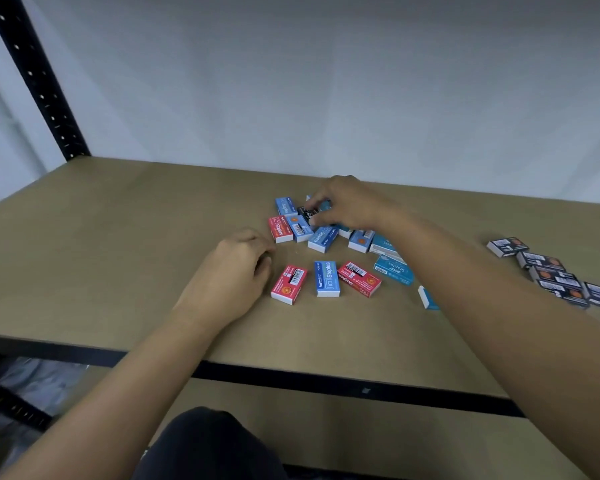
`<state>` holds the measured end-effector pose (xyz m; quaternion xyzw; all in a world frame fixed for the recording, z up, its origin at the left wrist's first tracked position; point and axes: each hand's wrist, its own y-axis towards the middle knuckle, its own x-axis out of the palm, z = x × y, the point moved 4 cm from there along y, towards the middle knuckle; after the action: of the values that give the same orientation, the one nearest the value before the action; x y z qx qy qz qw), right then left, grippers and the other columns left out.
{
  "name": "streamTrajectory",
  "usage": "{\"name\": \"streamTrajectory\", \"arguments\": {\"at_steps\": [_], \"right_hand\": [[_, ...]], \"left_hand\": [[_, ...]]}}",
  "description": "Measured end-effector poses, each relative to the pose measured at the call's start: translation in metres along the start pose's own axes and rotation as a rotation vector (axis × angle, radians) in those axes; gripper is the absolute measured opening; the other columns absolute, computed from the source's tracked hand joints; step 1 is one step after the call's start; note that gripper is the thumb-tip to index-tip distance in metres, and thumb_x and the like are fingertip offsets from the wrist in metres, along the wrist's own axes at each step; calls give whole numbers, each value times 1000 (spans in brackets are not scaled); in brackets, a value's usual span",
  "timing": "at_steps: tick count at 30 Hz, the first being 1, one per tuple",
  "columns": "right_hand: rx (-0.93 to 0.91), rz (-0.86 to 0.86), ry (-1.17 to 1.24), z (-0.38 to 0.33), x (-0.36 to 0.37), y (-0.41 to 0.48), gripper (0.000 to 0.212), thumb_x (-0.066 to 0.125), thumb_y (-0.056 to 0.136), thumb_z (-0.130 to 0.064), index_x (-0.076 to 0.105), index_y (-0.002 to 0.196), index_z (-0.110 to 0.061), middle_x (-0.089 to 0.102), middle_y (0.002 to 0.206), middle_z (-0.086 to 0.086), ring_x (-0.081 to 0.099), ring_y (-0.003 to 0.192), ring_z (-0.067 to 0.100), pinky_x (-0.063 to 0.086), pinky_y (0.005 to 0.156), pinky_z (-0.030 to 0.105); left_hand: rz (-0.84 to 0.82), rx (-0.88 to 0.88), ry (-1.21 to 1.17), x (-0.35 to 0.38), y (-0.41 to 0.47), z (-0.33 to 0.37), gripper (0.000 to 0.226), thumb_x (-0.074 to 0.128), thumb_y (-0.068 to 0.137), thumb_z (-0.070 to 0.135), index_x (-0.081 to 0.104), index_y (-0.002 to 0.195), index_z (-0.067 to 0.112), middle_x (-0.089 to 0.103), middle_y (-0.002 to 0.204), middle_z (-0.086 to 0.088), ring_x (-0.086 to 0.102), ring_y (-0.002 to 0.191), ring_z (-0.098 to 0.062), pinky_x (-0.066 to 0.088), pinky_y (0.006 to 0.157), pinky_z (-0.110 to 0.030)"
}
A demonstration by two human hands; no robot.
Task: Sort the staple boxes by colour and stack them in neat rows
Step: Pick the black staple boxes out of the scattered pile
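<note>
Brown fibreboard forms the shelf top [118, 254], which has a black strip along its front edge and a black perforated metal upright [39, 84] rising at the far left corner. Near the middle lies a loose heap of small cardboard staple boxes in mixed colours. The person's right hand [347, 206] reaches over the far part of the heap, and its thumb and fingertips pinch a small black staple box [307, 213] that sits among the blue ones. The left hand [236, 268] rests on the board just left of the heap, knuckles up, its fingers loosely curled under with nothing seen in them. Red staple boxes [289, 284] lie scattered, one beside the left hand, one at the heap's left edge and one nearer the front. Blue staple boxes [327, 278] lie flat between and behind the red ones, several touching or overlapping. Teal staple boxes [394, 270] lie just under the right forearm, partly hidden by it. Well apart, at the right edge of the board, a row of black staple boxes [541, 260] lies flat, each touching or overlapping the next, running towards the front right
</note>
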<state>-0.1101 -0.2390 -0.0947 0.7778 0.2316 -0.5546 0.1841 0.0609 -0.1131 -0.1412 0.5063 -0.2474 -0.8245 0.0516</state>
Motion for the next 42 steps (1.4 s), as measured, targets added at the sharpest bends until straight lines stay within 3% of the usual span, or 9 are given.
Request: {"name": "streamTrajectory", "arguments": {"at_steps": [4, 10, 15, 25, 28, 30, 33, 38, 42], "right_hand": [[-3, -21, -38, 8, -1, 4, 36, 69, 90, -20, 67, 126, -23, 62, 127, 3, 47, 100, 10, 30, 80, 23], [52, 22, -99, 30, -7, 0, 35, 65, 92, -16, 67, 126, -23, 62, 130, 5, 53, 119, 23, 34, 86, 24], [43, 154, 2, 20, 0, 0, 27, 72, 85, -26, 74, 112, -21, 72, 112, 2, 64, 100, 17, 49, 84, 29], [89, 293, 170, 11, -6, -3, 24, 75, 69, -4, 72, 92, -11, 71, 95, 2, 60, 81, 11, 47, 66, 18], [84, 325, 237, 12, -15, -18, 27, 76, 67, -2, 72, 93, -11, 73, 96, 3, 66, 86, 14, 55, 78, 27], [73, 341, 278, 14, -21, -37, 29, 76, 67, 0, 72, 95, -8, 73, 95, 4, 68, 90, 17, 54, 83, 28], [86, 337, 327, 25, -31, -73, 31, 77, 69, 3, 71, 98, -9, 72, 97, 3, 67, 91, 15, 55, 86, 24], [130, 369, 300, 59, -52, -150, 30, 77, 72, 1, 70, 92, -20, 70, 88, -9, 66, 86, 7, 52, 83, 17], [229, 409, 236, 99, -66, -213, 26, 75, 73, -1, 70, 91, -20, 71, 90, -8, 66, 90, 10, 52, 86, 28]], "left_hand": [[-2, 7, 11, 1, 0, -1, 24, 56, 87, 9, 69, 107, 10, 64, 106, -2, 63, 92, -21, 53, 79, -38], [-3, -3, 29, 2, -1, 2, 23, 55, 88, 9, 68, 106, 10, 63, 107, 0, 62, 90, -19, 53, 77, -37], [-4, -3, 42, 1, -1, 3, 22, 54, 88, 8, 68, 105, 10, 63, 106, -1, 62, 87, -20, 52, 74, -37], [-7, -20, 11, -1, -1, 3, 22, 58, 87, 9, 70, 105, 10, 64, 104, 0, 61, 86, -16, 51, 78, -32], [14, -61, -13, -7, -3, 6, 21, 60, 87, 11, 70, 106, 13, 66, 103, 1, 58, 78, -12, 46, 74, -24], [55, -76, -18, -12, -5, 13, 21, 60, 88, 13, 70, 107, 14, 67, 104, 2, 62, 82, -15, 48, 76, -27], [94, -23, -29, -14, -8, 36, 19, 61, 88, 15, 71, 104, 17, 68, 100, 2, 65, 88, -19, 52, 78, -34], [44, 127, -96, 4, -14, 108, 16, 62, 87, 16, 71, 99, 19, 65, 92, 9, 60, 81, -7, 51, 75, -30], [-72, 222, -143, 36, -19, 164, 18, 60, 90, 25, 69, 105, 24, 60, 97, 16, 51, 75, -1, 49, 73, -25]]}}
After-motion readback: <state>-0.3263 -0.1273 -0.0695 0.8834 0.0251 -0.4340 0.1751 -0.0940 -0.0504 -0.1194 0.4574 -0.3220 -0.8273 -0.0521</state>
